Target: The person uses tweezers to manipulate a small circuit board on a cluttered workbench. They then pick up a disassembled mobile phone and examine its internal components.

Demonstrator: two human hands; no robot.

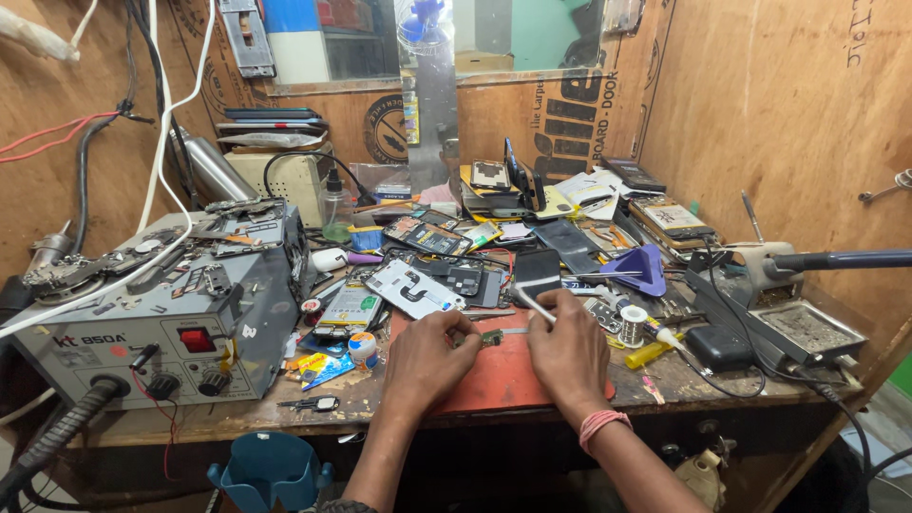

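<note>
A head-worn camera looks down on a cluttered wooden workbench [722,385] walled with plywood. At lower centre of the frame, two bare hands meet over a red work mat [499,380]. The left hand [427,356], just left of centre, is curled with its fingertips pinching a small green circuit board [491,336], which sits on the mat right between the two hands. The right hand [568,351], just right of centre, is closed around a thin white tool [534,306] that slants up and to the left from its fingers; whether the tool's lower tip touches the board cannot be told. A pink band [601,423] circles the right wrist.

On the left side of the frame stands a grey rework station [161,332] with a red switch and black knobs, its top strewn with phone parts. A white phone back cover [415,288] and a battery [349,309] lie just above the left hand. A small round jar [362,350] sits on the bench to the left of that hand. To the right of the hands are a spool of solder wire [632,325], a yellow pen-like tool [654,350] and a purple triangular stand [646,269]. A soldering iron handle [841,258] reaches in from the right edge. Opened phones and screens pile across the middle of the frame behind the mat.
</note>
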